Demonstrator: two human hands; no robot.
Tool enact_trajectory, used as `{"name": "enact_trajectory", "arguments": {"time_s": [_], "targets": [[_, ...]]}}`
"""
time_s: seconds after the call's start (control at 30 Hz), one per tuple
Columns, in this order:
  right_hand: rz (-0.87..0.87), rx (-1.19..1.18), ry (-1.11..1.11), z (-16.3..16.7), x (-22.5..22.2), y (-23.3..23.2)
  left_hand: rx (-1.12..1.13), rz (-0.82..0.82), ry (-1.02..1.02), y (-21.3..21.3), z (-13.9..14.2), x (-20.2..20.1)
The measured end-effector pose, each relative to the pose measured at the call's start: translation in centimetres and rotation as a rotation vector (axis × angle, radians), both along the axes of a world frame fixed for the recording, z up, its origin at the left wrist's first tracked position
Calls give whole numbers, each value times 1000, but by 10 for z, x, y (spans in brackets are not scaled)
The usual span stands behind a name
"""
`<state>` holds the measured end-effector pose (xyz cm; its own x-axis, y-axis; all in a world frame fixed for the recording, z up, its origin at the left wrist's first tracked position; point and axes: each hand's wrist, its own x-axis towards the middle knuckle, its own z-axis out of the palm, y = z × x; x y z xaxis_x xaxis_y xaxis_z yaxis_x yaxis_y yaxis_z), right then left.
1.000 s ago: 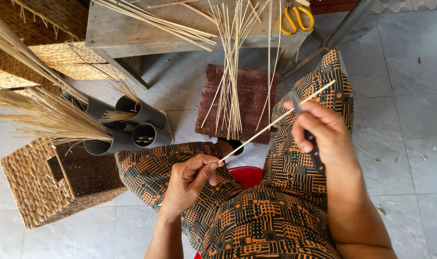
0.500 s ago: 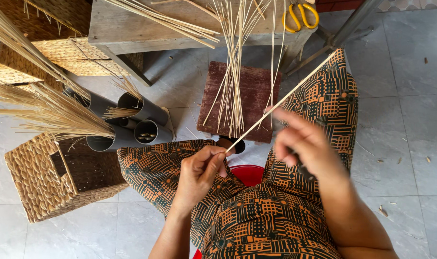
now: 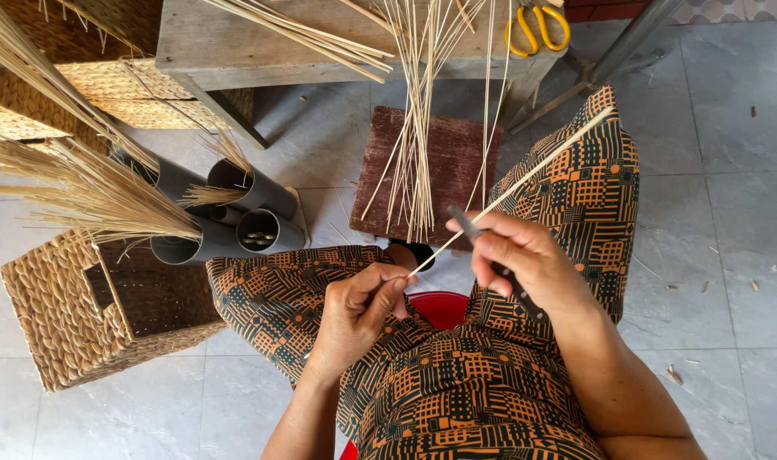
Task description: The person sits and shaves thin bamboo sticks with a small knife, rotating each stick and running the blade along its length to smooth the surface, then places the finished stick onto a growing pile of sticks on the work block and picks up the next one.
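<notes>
My left hand pinches the near end of a long pale stick that slants up and to the right over my patterned lap. My right hand grips a dark-handled knife and presses its blade against the stick near its lower part. Both hands are over my knees, above a red stool.
A woven basket lies at the left beside grey tubes holding dry straw. More pale sticks hang off a wooden bench onto a dark red board. Yellow scissors lie on the bench.
My right hand with the knife has slid down the stick toward my left hand, and the stick has moved a little further through.
</notes>
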<state>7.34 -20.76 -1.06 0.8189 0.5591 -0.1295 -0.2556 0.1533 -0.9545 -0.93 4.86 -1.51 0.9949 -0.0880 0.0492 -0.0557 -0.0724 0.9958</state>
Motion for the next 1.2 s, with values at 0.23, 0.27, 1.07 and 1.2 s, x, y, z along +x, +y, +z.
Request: {"name": "enact_trajectory", "arguments": {"time_s": [0.23,0.27,1.07,1.2], "targets": [[-299,29,-116,5,18,-47,36,-34,9,15,3,-3],[-335,72,-137,4,20,-55,40,-38,11,16,3,-3],[96,-192,-324,10,-11,5,16,80,27,-10,7,3],[71,-195,-349,11,-9,5,-10,84,18,-8,8,2]]}}
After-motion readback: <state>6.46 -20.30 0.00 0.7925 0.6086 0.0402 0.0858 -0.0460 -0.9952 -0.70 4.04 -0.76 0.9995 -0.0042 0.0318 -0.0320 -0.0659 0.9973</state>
